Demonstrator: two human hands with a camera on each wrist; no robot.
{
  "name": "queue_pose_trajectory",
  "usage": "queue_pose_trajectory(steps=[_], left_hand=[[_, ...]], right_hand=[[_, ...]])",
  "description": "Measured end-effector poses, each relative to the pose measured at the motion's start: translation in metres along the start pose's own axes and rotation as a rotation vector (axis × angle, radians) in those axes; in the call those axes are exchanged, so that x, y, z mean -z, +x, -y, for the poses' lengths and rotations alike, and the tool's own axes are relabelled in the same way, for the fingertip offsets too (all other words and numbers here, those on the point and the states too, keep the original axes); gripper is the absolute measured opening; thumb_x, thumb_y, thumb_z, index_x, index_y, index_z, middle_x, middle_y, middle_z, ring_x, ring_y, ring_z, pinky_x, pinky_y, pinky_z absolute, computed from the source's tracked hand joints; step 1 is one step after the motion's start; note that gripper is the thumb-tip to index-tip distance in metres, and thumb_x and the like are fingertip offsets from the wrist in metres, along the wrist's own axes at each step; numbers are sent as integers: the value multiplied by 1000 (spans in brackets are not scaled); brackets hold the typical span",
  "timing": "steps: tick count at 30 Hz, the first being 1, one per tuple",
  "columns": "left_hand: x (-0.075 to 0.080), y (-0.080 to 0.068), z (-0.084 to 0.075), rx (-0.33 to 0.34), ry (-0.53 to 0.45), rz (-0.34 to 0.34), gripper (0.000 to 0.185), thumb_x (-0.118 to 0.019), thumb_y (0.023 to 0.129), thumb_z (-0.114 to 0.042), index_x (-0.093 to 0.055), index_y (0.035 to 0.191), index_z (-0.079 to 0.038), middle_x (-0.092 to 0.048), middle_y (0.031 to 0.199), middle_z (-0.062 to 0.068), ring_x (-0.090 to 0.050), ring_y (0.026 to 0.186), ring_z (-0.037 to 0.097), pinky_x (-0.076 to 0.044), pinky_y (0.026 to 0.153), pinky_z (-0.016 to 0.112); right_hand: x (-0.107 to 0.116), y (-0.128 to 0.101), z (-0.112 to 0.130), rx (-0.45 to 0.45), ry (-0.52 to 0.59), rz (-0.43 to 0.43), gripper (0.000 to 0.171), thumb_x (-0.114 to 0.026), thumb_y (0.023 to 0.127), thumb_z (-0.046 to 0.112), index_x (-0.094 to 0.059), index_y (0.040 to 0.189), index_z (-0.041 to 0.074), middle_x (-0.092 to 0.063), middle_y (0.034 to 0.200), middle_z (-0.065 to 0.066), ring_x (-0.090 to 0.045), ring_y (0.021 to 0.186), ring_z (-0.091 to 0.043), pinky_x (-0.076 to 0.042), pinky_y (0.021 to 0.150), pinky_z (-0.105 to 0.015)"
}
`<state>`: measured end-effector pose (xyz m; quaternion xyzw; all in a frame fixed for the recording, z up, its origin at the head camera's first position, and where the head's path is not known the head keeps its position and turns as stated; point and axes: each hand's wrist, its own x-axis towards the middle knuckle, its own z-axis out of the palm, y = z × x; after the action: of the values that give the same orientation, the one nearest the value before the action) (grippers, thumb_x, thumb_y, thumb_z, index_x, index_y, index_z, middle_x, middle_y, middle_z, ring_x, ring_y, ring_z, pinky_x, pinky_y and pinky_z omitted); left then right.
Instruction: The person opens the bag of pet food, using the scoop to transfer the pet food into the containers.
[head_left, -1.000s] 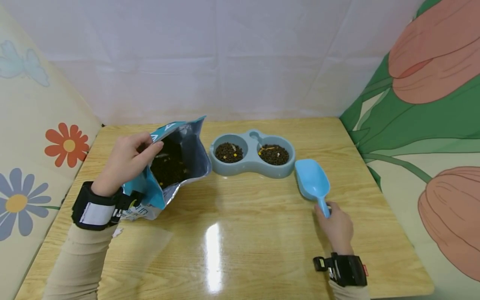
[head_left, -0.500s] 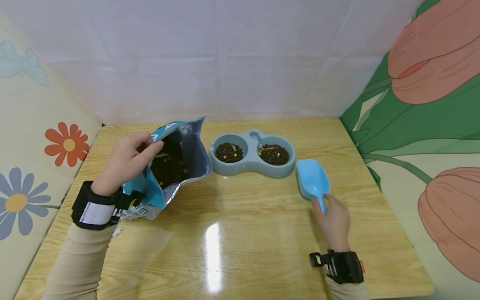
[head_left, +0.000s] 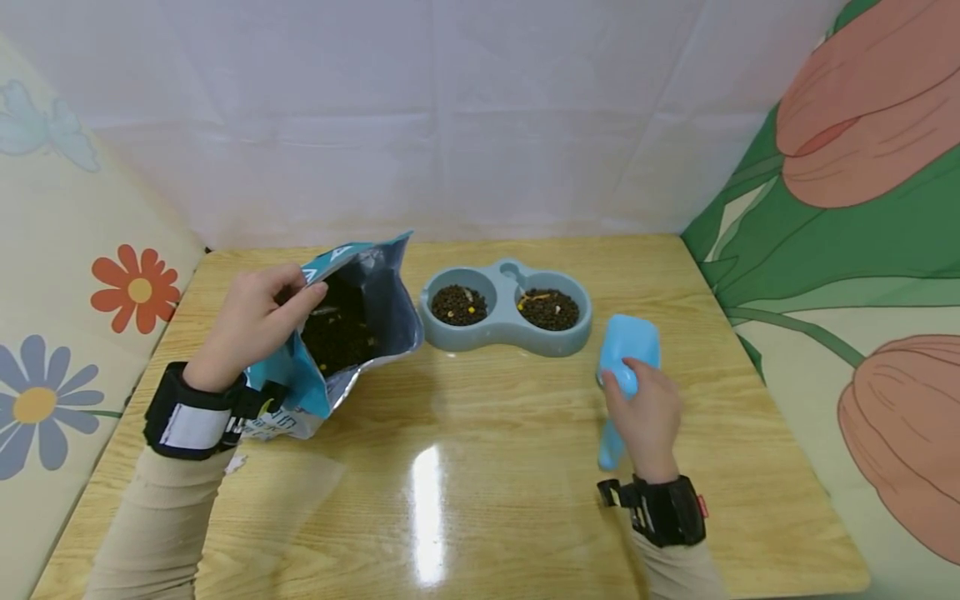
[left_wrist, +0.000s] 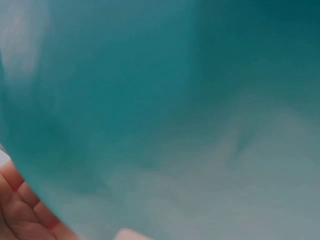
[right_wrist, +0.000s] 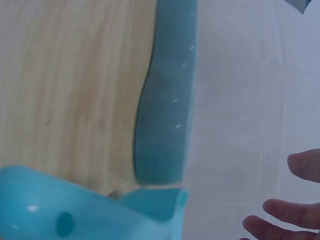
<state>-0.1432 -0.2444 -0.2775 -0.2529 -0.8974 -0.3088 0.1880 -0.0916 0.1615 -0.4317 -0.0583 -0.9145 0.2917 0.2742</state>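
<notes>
My left hand [head_left: 258,321] grips the near rim of an open foil bag [head_left: 397,317], blue outside and silver inside, with dark contents. In the left wrist view the bag's teal side [left_wrist: 150,100] fills most of the picture. My right hand [head_left: 648,408] pinches a light-blue scoop [head_left: 633,333] between thumb and forefinger, right of a double pet bowl [head_left: 498,325]. In the right wrist view the scoop's handle [right_wrist: 30,200] lies low at left; several fingertips [right_wrist: 305,165] show at the right edge, the contact hidden. Both bowl wells hold brown kibble [head_left: 551,310].
Everything stands on a glossy wooden table [head_left: 510,467]. A dull blue streak on it below the scoop looks like a reflection. A white sheet [head_left: 450,125] hangs behind, with flower-printed panels [head_left: 832,283] on both sides. A small pale scrap [head_left: 235,464] lies near the bag.
My right hand has moved forward and left, and the scoop's handle now appears tipped up, with its bowl shifted slightly right. The left hand, the bag and the double bowl have stayed put.
</notes>
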Motion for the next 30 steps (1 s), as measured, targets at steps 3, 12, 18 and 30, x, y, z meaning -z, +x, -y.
queue_pose_trajectory(steps=[3,12,18,30], left_hand=[[0,0,0,3,0,0,24,-60,86,-7,-49,65,-7,-33,52,-3,-31,45,9,-24,44,24],[0,1,1,3,11,-2,23,-61,85,-7,-49,65,-7,-34,52,-3,-32,44,9,-24,43,24],[-1,1,0,-4,-2,-3,24,-61,85,-7,-49,65,-7,-34,51,-4,-32,43,8,-24,43,24],[0,0,-1,8,2,0,23,-62,84,-6,-49,65,-7,-34,52,-4,-33,44,9,-24,43,24]], right_hand=[[-3,6,13,28,38,5,32,-65,81,16,-62,102,-9,-61,96,-28,-54,91,-44,-36,84,-53],[-19,23,61,180,193,6,29,-65,83,17,-64,99,-6,-64,94,-21,-57,87,-38,-40,80,-46],[-28,27,91,259,234,57,26,-64,85,19,-65,100,-2,-65,92,-17,-58,84,-32,-42,76,-43],[-47,42,136,398,317,117,29,-58,89,30,-67,98,4,-65,86,-10,-59,80,-24,-44,72,-37]])
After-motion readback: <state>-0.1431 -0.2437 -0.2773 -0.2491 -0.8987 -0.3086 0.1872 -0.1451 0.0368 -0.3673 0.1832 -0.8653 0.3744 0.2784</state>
